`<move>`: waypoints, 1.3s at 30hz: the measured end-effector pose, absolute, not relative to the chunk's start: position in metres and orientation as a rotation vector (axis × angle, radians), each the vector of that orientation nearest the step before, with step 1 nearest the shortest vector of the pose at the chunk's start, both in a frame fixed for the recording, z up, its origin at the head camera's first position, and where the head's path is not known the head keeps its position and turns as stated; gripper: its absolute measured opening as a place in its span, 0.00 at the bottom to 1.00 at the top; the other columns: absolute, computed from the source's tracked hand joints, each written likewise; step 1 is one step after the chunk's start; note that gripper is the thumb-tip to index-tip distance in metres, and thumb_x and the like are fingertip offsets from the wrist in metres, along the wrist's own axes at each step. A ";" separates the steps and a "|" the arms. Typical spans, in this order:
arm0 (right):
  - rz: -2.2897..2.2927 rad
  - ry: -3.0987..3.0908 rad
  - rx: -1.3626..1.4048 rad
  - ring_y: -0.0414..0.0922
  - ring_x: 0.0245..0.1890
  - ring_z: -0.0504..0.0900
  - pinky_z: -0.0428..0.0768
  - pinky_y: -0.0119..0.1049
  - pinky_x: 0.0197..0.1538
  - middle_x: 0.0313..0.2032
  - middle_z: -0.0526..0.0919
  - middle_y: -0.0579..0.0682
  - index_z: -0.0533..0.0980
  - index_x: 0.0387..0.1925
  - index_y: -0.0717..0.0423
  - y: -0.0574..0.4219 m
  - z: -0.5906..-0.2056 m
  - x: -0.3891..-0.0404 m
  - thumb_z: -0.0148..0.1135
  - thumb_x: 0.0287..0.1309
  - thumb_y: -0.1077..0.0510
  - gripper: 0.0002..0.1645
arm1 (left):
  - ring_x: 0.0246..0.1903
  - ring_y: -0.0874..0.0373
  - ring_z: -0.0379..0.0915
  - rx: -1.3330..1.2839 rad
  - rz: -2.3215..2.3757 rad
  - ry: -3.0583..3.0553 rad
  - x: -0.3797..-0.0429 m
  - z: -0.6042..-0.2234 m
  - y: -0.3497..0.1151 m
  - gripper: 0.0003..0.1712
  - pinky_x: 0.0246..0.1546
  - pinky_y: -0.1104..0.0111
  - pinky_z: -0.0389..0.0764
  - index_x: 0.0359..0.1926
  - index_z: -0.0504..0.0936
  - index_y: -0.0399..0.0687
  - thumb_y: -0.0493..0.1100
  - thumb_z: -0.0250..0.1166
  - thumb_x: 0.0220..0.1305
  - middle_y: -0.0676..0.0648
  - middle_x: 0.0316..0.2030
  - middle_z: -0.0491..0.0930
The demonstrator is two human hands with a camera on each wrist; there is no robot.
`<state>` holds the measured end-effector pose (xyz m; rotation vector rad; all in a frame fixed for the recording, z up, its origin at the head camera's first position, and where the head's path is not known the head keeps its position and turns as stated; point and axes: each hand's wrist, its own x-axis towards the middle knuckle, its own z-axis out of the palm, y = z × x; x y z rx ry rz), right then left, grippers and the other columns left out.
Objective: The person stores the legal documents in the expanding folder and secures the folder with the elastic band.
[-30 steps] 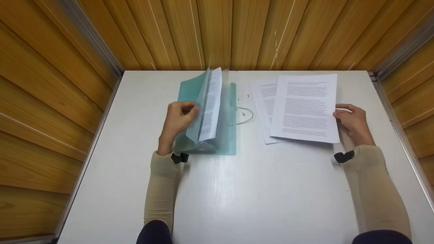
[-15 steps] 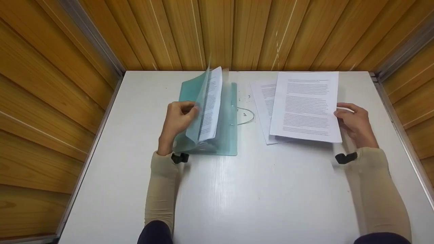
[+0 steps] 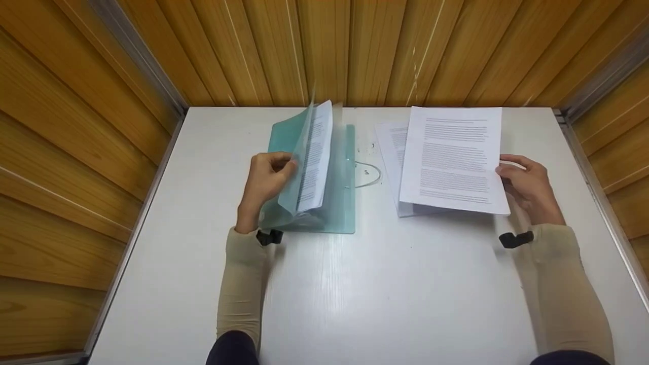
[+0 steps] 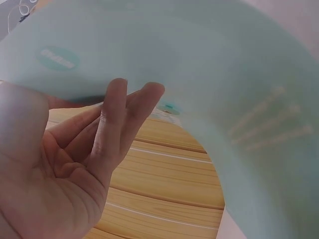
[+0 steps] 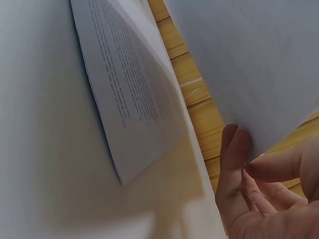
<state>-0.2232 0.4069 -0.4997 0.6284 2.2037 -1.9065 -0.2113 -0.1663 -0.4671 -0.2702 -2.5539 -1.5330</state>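
My left hand (image 3: 269, 175) pinches the free edge of a translucent teal cover on a teal folder (image 3: 337, 220), holding it raised. Printed pages (image 3: 315, 157) stand tilted inside the folder, just right of that cover. In the left wrist view the cover (image 4: 214, 59) bends over my fingers. My right hand (image 3: 530, 182) pinches the right edge of a printed sheet (image 3: 456, 157) between thumb and fingers. That sheet is lifted over a paper stack (image 3: 390, 147), which it mostly hides in the head view. From the right wrist view, a gap shows between the sheet and the stack (image 5: 124, 89).
A thin looped strip (image 3: 372, 173), like a folder fastener, sticks out from the folder's right edge toward the stack. Both hands work over a white table (image 3: 355, 294). Wood-panelled walls (image 3: 324, 50) rise behind it and at both sides.
The printed sheet in my right hand rises slightly toward the back, then shifts a little left over the stack. My left hand and the folder cover stay nearly still.
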 end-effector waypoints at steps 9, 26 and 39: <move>-1.978 2.131 0.602 0.35 0.40 0.87 0.84 0.27 0.43 0.38 0.90 0.33 0.70 0.74 0.55 0.399 -0.496 -0.221 0.64 0.74 0.61 0.30 | 0.40 0.49 0.90 -0.257 -1.543 -2.560 -0.210 -0.466 -0.167 0.14 0.46 0.55 0.88 0.51 0.91 0.33 0.37 0.66 0.70 0.38 0.45 0.91; -2.100 2.040 0.492 0.38 0.42 0.89 0.85 0.29 0.44 0.42 0.91 0.38 0.70 0.73 0.56 0.381 -0.486 -0.212 0.65 0.73 0.62 0.30 | 0.39 0.50 0.90 -0.279 -1.536 -2.553 -0.211 -0.467 -0.167 0.14 0.46 0.54 0.88 0.50 0.91 0.35 0.37 0.66 0.70 0.39 0.44 0.92; -2.092 2.069 0.448 0.39 0.43 0.89 0.85 0.29 0.45 0.44 0.91 0.38 0.70 0.74 0.55 0.364 -0.478 -0.213 0.64 0.74 0.60 0.30 | 0.39 0.49 0.90 -0.280 -1.536 -2.543 -0.211 -0.468 -0.168 0.15 0.45 0.54 0.89 0.51 0.91 0.34 0.37 0.66 0.70 0.38 0.45 0.91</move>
